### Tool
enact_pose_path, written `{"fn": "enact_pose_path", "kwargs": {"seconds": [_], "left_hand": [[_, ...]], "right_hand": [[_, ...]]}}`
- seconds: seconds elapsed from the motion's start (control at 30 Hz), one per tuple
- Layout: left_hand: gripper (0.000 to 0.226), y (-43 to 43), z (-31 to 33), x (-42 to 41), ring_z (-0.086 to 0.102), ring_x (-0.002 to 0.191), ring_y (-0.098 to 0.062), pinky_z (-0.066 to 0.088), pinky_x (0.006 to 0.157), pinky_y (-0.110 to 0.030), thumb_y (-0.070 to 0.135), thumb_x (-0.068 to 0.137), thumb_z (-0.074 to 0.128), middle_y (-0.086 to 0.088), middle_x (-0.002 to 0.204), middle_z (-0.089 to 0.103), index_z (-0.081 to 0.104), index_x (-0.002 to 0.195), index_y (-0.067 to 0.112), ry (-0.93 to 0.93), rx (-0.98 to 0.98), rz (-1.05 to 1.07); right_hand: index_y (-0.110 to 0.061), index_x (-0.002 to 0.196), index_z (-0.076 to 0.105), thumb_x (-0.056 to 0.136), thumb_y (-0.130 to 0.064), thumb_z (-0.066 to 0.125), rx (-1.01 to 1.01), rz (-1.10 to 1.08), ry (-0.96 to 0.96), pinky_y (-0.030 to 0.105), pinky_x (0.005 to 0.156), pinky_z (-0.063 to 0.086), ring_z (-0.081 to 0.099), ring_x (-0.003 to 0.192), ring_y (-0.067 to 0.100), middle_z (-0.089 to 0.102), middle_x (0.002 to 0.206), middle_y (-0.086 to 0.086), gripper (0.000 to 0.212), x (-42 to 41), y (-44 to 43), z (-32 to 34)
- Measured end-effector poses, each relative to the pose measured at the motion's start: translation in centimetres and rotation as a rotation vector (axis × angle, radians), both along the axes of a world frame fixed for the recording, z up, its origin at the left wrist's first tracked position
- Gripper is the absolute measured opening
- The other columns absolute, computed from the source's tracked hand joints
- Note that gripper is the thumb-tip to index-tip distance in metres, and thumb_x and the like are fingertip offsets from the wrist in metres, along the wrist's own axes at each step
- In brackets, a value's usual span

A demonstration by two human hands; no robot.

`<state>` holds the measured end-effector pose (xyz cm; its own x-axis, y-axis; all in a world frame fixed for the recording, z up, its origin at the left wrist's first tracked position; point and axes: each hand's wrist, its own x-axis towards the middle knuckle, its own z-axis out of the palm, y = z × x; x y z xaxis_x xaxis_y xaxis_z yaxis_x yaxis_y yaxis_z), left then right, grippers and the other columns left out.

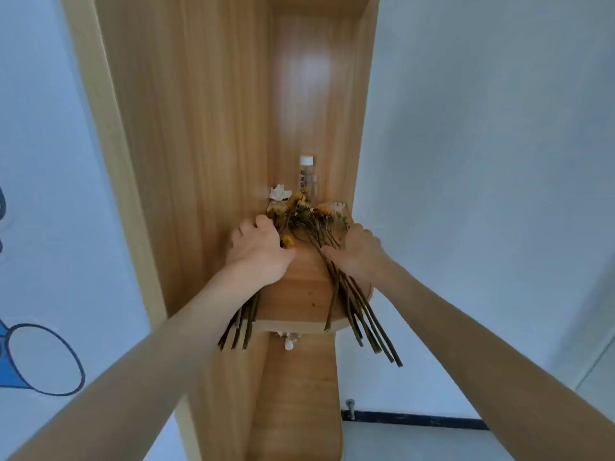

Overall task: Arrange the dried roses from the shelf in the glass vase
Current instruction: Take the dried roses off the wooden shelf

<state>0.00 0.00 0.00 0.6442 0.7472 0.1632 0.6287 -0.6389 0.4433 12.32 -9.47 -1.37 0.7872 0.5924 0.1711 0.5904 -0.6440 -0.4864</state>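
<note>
Pale wooden shelf [299, 294] between white walls [482, 161]: we list dried yellow roses [301, 211] lying on it, left hand [256, 252] and right hand [359, 252] fingers curled round separate bunches; squeezing could snap brittle stems.

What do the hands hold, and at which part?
The left hand and right hand each grip a bunch of dried roses at mid-stem.
</note>
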Motion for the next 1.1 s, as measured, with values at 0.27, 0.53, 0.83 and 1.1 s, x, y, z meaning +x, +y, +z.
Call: {"fn": "enact_pose_path", "kwargs": {"seconds": [0.27,0.53,0.83,1.1], "left_hand": [[0.069,1.7,-2.6,3.0,0.032,0.130,-0.034,0.035,0.100,-0.042,0.028,0.087,0.056,-0.020,0.143,0.031,0.020,0.138,-0.001,0.235,0.034,0.141],[0.060,2.7,-3.4,3.1,0.049,0.120,-0.033,0.045,0.086,-0.039,0.004,0.086,0.050,-0.020,0.137,0.042,0.023,0.140,-0.002,0.324,0.053,0.167],[0.053,1.2,-4.7,3.9,0.054,0.113,-0.032,0.042,0.075,-0.037,0.004,0.085,0.051,-0.017,0.127,0.052,0.029,0.134,0.000,0.299,-0.001,0.155],[0.042,-0.3,-1.5,2.9,0.051,0.114,-0.037,0.043,0.082,-0.040,0.009,0.092,0.046,-0.020,0.126,0.050,0.029,0.130,-0.001,0.100,-0.093,0.096]], "right_hand": [[0.000,0.130,0.044,0.084,-0.051,0.054,-0.200,-0.111,0.057,0.042,0.099,0.042,0.045,0.120,0.034,0.047,0.132,0.018,0.069,1.5,1.7,-2.1],[-0.007,0.102,0.061,0.088,-0.016,0.052,-0.200,-0.053,-0.026,0.032,0.067,0.044,0.060,0.089,0.027,0.057,0.095,0.008,0.020,0.0,2.7,-1.8],[-0.003,0.107,0.059,0.089,-0.007,0.046,-0.258,-0.052,0.039,0.034,0.074,0.045,0.058,0.099,0.030,0.059,0.110,0.013,0.023,1.0,0.9,-2.7],[-0.003,0.069,0.048,0.094,-0.010,0.046,-0.005,-0.038,0.161,0.033,0.059,0.052,0.059,0.059,0.024,0.055,0.068,0.012,0.025,2.1,-0.6,-0.4]]}}
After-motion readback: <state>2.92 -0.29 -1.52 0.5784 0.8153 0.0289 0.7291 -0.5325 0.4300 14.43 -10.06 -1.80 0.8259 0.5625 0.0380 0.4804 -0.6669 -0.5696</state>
